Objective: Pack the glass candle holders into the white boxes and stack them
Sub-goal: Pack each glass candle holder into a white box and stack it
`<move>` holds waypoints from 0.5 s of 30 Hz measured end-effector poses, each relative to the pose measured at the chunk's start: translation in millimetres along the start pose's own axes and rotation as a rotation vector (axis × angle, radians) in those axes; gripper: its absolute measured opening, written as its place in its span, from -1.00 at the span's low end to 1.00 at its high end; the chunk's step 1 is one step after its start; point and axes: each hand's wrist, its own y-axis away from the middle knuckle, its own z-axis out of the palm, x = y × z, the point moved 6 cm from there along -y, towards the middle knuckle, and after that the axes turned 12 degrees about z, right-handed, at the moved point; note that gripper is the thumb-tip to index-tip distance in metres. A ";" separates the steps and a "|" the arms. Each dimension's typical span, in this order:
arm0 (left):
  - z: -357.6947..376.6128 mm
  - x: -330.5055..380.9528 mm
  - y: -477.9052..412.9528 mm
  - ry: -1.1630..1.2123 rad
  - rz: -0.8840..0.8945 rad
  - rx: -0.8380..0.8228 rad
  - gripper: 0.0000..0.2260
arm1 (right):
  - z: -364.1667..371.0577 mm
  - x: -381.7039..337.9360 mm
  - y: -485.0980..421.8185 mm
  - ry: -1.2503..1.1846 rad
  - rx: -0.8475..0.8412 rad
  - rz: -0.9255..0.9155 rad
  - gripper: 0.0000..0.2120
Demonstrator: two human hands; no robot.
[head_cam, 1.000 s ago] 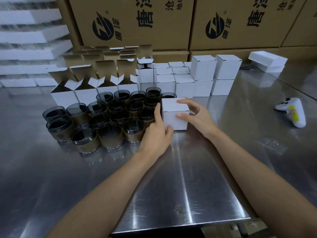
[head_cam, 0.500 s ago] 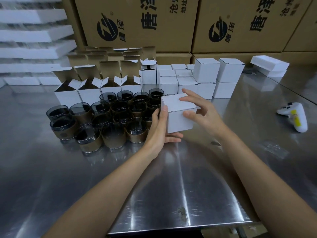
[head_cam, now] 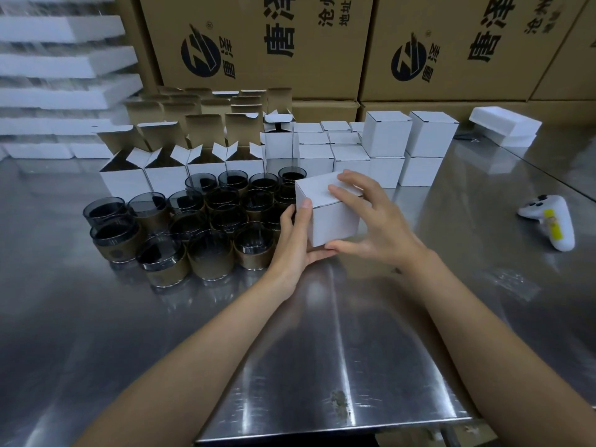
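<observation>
Both hands hold a closed white box [head_cam: 332,217] tilted just above the steel table [head_cam: 290,350]. My left hand [head_cam: 295,240] grips its left edge and cups its underside. My right hand [head_cam: 377,221] grips it with fingers over the top and thumb under the front corner. Left of the box stand several dark glass candle holders [head_cam: 206,227] with brown bands, packed close together. Behind them is a row of open white boxes [head_cam: 167,175] with flaps up. Closed white boxes [head_cam: 387,146] sit stacked two high at the back right.
Large brown cartons [head_cam: 290,43] wall off the back. White foam slabs [head_cam: 64,59] are piled at the far left, and more white foam [head_cam: 504,129] lies at the back right. A white controller [head_cam: 553,221] rests on the table at the right. The table's front edge runs below my forearms.
The closed box was lifted off the table and tilted between both hands. My left hand slid from its side to under it; my right hand keeps its hold on top.
</observation>
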 end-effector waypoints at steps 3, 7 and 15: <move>-1.8 -0.6 -2.0 -0.073 0.022 -0.033 -0.36 | 5.4 -2.6 -0.8 -0.002 -0.015 -0.008 -0.15; -2.2 0.5 -5.0 -0.095 0.081 -0.041 -0.60 | 3.6 -2.2 0.9 -0.008 0.130 -0.023 -0.22; 3.3 -2.8 0.0 -0.426 0.229 -0.047 -0.66 | 15.9 55.7 -17.6 -0.148 0.478 0.233 -0.26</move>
